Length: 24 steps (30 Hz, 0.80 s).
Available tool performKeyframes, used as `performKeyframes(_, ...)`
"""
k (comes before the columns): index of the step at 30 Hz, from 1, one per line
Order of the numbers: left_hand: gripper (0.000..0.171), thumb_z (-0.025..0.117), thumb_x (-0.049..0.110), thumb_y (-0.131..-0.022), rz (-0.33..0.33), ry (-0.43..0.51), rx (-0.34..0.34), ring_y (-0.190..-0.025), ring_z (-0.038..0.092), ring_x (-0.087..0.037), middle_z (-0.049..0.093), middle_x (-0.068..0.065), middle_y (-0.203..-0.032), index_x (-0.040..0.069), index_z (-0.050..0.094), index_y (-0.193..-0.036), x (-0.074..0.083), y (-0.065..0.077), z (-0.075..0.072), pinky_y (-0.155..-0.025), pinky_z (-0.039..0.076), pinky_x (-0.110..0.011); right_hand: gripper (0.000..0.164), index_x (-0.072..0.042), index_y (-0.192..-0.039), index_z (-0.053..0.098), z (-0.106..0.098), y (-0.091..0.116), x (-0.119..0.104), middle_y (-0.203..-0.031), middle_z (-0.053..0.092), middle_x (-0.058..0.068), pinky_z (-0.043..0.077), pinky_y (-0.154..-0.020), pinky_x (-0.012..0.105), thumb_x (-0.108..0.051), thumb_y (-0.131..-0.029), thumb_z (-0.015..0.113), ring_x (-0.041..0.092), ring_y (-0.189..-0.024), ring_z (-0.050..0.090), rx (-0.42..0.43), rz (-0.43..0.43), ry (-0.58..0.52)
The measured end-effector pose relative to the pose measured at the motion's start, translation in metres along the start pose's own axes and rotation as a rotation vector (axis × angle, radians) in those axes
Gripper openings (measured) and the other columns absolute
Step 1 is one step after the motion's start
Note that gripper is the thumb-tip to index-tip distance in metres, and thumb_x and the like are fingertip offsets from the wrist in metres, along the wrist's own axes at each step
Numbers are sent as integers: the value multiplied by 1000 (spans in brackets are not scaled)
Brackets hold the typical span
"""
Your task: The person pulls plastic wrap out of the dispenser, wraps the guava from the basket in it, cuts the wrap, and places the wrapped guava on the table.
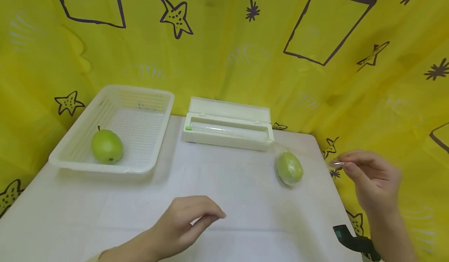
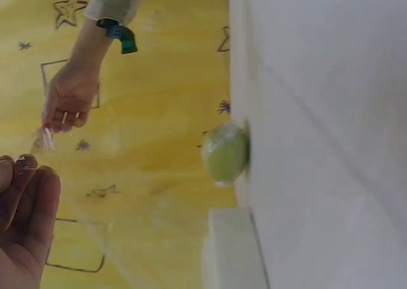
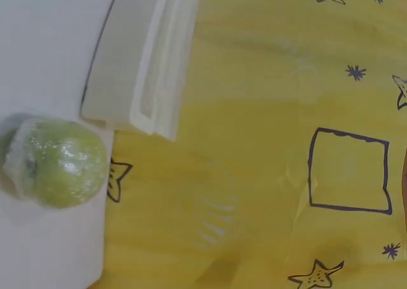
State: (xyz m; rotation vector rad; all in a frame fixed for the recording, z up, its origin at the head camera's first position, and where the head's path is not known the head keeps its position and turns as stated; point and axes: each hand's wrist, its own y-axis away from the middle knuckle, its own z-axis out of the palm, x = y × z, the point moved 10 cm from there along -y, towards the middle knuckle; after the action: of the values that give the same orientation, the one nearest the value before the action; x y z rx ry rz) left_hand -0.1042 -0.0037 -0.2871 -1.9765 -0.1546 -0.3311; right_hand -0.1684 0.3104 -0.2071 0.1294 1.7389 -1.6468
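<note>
Fingers and thumb of the right hand are pinching a gathered bit of clear film, raised by the right edge of the table. Thumb and forefinger of the left hand are meeting at their tips over the near part of the table; the left wrist view is showing a shiny edge of film caught between them. How far the film is reaching is hard to tell, since it is nearly invisible.

Between the hands and farther back, a wrapped fruit is sitting on the table, its plastic shining in creases. Just beyond it to the left, a white box is lying lengthwise, its lid standing open at the back. Inside, a roll is resting, with a green piece showing at its left end.

At the far left, a white basket is holding a bare green fruit with a short stem. A dark band is circling the right wrist, and a yellow curtain printed with stars is hanging behind everything.
</note>
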Motion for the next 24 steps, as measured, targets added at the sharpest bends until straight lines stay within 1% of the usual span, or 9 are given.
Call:
performKeyframes(3,13,55,-1,-99,21,-6,-18,-80,67,-6,71,-2,-90,1,68,-98,1,13,13,-77,53,-12,11,33,-95,54,-1,14,2,-98,67,34,58,-87,34,28,-85,53,35,-93,70,-2,2,-17)
performKeyframes(6,13,55,0,-99,34,-21,-37,-81,66,-5,71,-1,-90,1,68,-98,2,27,19,-78,52,-11,11,33,-95,54,4,27,3,-99,67,34,58,-89,32,26,-86,53,35,-94,69,-39,11,3)
performKeyframes(9,13,56,1,-99,33,-35,-55,-83,66,-4,71,0,-91,3,69,-98,2,43,19,-78,53,-12,9,31,-92,56,17,37,3,-96,68,30,56,-88,29,24,-87,55,32,-93,68,-108,11,70)
performKeyframes(13,15,54,2,-100,0,-82,-79,-83,65,-2,70,3,-91,6,68,-98,1,65,9,-76,52,-10,5,24,-89,60,36,53,9,-93,69,21,52,-81,26,21,-85,59,24,-88,64,-219,56,202)
performKeyframes(15,17,52,2,-100,-6,-124,-91,-80,62,-1,69,5,-89,7,68,-98,1,75,5,-73,50,-9,7,18,-90,63,43,65,15,-92,69,15,51,-78,24,21,-84,61,20,-86,62,-276,111,275)
performKeyframes(18,23,46,1,-100,6,-195,-124,-72,56,2,66,8,-85,9,68,-95,3,87,2,-69,44,-4,23,7,-95,65,48,87,29,-91,68,8,48,-68,22,23,-80,61,14,-83,60,-349,218,372)
performKeyframes(20,29,40,1,-98,6,-236,-159,-68,49,5,61,11,-81,11,67,-93,3,94,2,-66,39,-1,32,0,-98,66,48,104,40,-91,67,5,45,-63,22,25,-77,62,12,-81,59,-389,281,418)
performKeyframes(22,33,35,1,-97,-1,-268,-197,-66,45,6,56,13,-78,13,66,-92,1,101,3,-65,35,1,39,-6,-100,66,48,121,51,-90,66,0,43,-59,22,25,-75,63,8,-80,58,-414,341,467)
performKeyframes(24,33,35,3,-98,-18,-303,-231,-65,44,6,54,14,-78,15,65,-91,-1,108,5,-64,34,1,43,-10,-101,66,47,135,61,-89,66,-2,43,-58,22,24,-75,64,6,-79,58,-423,391,502)
